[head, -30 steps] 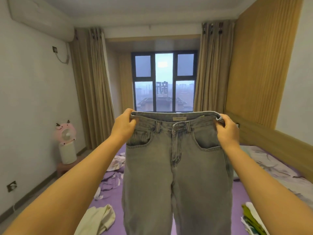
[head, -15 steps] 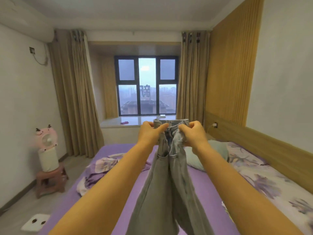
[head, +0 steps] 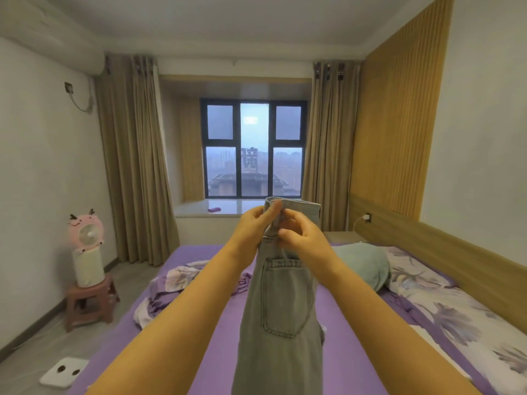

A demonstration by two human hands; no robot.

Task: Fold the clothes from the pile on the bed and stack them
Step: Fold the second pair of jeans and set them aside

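Note:
A pair of grey jeans (head: 281, 309) hangs in front of me above the purple bed (head: 342, 352), folded in half lengthwise so one back pocket faces me. My left hand (head: 255, 232) grips the waistband at its left edge. Right beside it, my right hand (head: 299, 236) pinches the same waistband, and the two hands nearly touch. The legs drop out of view at the bottom edge.
A crumpled floral sheet (head: 174, 283) lies on the bed's left side, with a teal pillow (head: 362, 263) and a floral duvet (head: 456, 315) to the right. A pink fan (head: 85, 232) stands on a stool (head: 88, 300) by the left wall. A white scale (head: 64, 372) lies on the floor.
My hands came together from a wide hold on the waistband, folding the jeans in half lengthwise. The back pocket now faces me.

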